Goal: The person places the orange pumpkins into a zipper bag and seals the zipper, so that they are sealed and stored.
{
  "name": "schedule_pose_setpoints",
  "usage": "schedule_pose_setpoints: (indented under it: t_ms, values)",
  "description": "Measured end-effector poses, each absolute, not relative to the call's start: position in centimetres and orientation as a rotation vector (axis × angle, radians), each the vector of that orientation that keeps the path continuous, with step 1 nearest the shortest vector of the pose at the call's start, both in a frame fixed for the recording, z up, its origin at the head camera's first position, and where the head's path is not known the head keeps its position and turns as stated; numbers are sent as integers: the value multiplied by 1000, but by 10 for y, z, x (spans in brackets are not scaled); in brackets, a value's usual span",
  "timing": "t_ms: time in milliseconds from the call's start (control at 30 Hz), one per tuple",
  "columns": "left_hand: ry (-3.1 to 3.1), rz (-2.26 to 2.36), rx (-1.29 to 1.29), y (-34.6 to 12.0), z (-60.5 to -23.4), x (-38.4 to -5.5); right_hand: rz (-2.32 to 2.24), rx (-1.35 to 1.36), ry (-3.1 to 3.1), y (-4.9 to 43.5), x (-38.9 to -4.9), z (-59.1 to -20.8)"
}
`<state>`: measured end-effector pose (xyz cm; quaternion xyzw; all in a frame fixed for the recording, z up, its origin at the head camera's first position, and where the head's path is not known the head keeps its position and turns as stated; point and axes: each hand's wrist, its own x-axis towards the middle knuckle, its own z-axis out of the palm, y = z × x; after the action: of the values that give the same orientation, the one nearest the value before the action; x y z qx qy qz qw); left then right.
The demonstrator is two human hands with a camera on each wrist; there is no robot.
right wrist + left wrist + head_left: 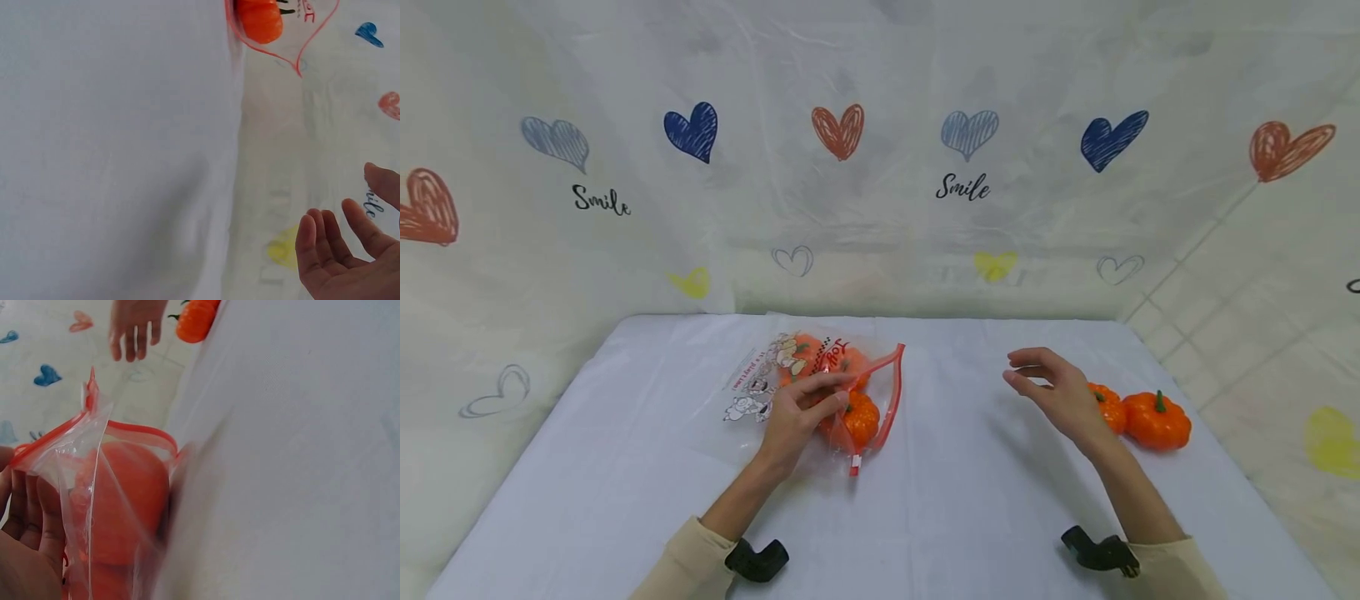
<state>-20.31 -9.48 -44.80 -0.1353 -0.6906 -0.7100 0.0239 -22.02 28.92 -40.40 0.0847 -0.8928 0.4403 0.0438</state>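
Observation:
A clear plastic zip bag (737, 429) with a red zip edge lies on the left half of the table, its mouth spread toward the right. Several orange toy pumpkins (861, 418) are inside it. My left hand (797, 417) pinches the bag near its mouth between thumb and fingers; in the left wrist view the red edge meets the fingertips. Raised over the right half of the table, my right hand (1060, 396) holds nothing, its fingers relaxed and apart from the thumb. Behind that wrist sit two more orange pumpkins (1157, 421), one partly hidden by the hand.
A white cloth (947, 517) covers the table. Behind it hangs a pale sheet (895, 208) printed with hearts and words. Each wrist carries a black camera mount, such as the left one (758, 562).

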Motion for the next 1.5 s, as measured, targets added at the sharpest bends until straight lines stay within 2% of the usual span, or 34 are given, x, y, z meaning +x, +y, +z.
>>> schedule_pose_setpoints:
  t_ms: [433, 1500]
  values:
    - [-2143, -2197, -405, -94, -447, -202, 1192, 129, -2753, 317, -213, -407]
    - [-2139, -2178, -431, -96, -449, -203, 1231, -106, -2640, 366, -199, -410]
